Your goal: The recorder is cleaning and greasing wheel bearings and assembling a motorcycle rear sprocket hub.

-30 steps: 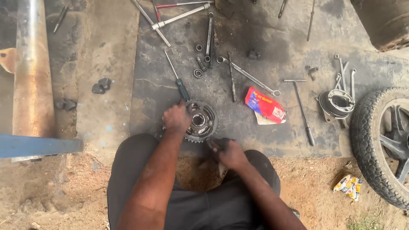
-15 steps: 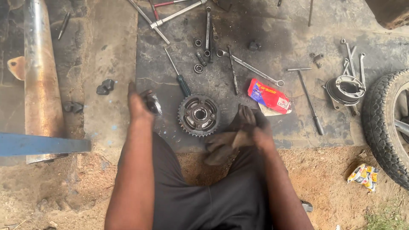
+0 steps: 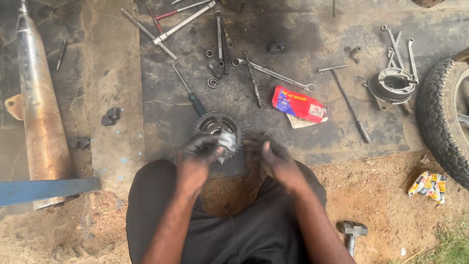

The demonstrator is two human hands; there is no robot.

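Crouching over a dark, oil-stained rubber mat (image 3: 303, 132), a person works with two grease-blackened bare hands just above their knees. At the centre lies a round steel sprocket (image 3: 217, 126) with a ring of small teeth and a hollow hub, flat on the mat; every place below is told from it. The left hand (image 3: 200, 150) sits at the sprocket's near edge, fingers curled and pinched around a small, pale grey metal part (image 3: 227, 143) that overlaps the toothed rim. The right hand (image 3: 273, 159) is just right of the sprocket, blurred, fingers loosely bent; whether it grips anything cannot be told. Beyond the sprocket, touching its far edge, a screwdriver (image 3: 188, 93) with a dark handle and thin shaft points away. Further beyond lie slim steel spanners (image 3: 271, 74), small ring-shaped bearings (image 3: 213, 82) and long rods. To the right beyond, a crumpled red plastic sachet (image 3: 298, 103) rests on the mat, then a T-shaped steel wrench (image 3: 348, 100), then a round drum-like hub plate (image 3: 393, 87), and at the far right a knobbly black tyre (image 3: 442, 127). Well to the left lies a long, rusty, tapering exhaust pipe (image 3: 36, 107). Nearer than the sprocket, on sandy brown earth to the right, lies a steel hammer head (image 3: 352, 229).
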